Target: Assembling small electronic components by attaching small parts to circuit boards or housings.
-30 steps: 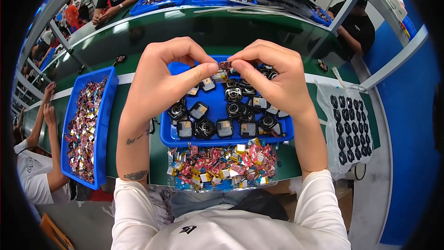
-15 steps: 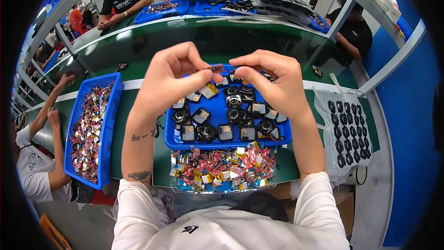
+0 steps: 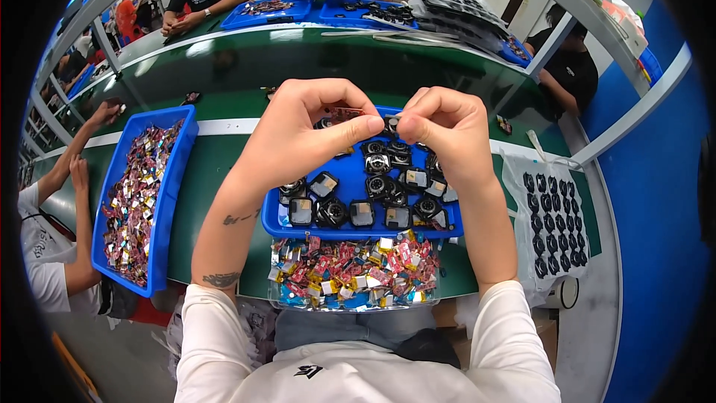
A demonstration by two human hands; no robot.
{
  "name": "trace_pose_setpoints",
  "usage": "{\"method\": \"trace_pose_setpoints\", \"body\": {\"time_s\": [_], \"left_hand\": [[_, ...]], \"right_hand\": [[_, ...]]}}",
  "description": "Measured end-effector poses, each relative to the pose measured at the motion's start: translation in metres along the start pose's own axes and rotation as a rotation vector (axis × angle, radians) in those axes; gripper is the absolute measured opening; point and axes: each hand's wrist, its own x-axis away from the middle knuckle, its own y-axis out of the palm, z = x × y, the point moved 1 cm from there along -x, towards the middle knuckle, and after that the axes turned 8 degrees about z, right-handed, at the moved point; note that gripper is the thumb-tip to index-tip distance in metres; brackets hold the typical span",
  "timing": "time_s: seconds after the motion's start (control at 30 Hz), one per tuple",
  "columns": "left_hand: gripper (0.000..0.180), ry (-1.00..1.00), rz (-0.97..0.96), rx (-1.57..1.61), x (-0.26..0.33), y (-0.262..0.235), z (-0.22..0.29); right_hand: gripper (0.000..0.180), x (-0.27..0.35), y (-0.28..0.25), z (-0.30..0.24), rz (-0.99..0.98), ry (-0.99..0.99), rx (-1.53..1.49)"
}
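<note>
Fingers (image 3: 358, 128) of the left hand (image 3: 298, 142) are pinched together on a small reddish-brown part (image 3: 347, 113), which sits between thumb and forefinger above the far edge of the blue tray (image 3: 350, 228). The right hand (image 3: 447, 138) has its grip closed too, fingertips curled in and pressed together just beside the left thumb; whether they touch the same part I cannot tell, since the knuckles hide the contact. Both hands hover over the tray, clear of its contents.

The blue tray lies on the green counter (image 3: 224, 172) directly in front of the person, close to the near edge. It holds round and square black components (image 3: 373, 201) with silvery faces, lying loosely in rough rows. Just beside the tray, at the counter's near edge, a clear shallow container (image 3: 280, 298) carries a heap of small red, gold and silver foil-like pieces (image 3: 358, 272).

Toward the left edge of the counter a longer blue bin (image 3: 170, 201) is filled with more shiny pink and gold pieces. A neighbouring person's forearm (image 3: 74, 149) reaches toward that side. Near the right edge, a white bag (image 3: 522, 179) lies under a black moulded sheet (image 3: 556, 220) with rows of round pockets.

Across the counter's far edge, other people sit at further blue trays (image 3: 268, 9), and a stack of dark moulded sheets (image 3: 455, 7) rests at the far right corner.
</note>
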Motion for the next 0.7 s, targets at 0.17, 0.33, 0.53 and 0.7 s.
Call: {"method": "trace_pose_setpoints", "body": {"time_s": [0.17, 0.33, 0.53, 0.7], "left_hand": [[0.013, -0.03, -0.031, 0.1, 0.002, 0.002, 0.002], [0.013, -0.044, -0.101, 0.143, -0.001, 0.001, -0.004], [0.014, -0.025, -0.154, 0.258, -0.007, 0.003, -0.013], [0.013, -0.073, -0.026, 0.164, -0.01, -0.004, -0.014]], "right_hand": [[0.02, 0.001, 0.001, 0.006, -0.044, 0.058, -0.179], [0.02, 0.002, 0.001, 0.018, -0.136, 0.236, -0.442], [0.024, 0.004, -0.003, 0.022, -0.174, 0.297, -0.482], [0.01, 0.001, 0.009, 0.003, 0.105, 0.013, 0.038]]}}
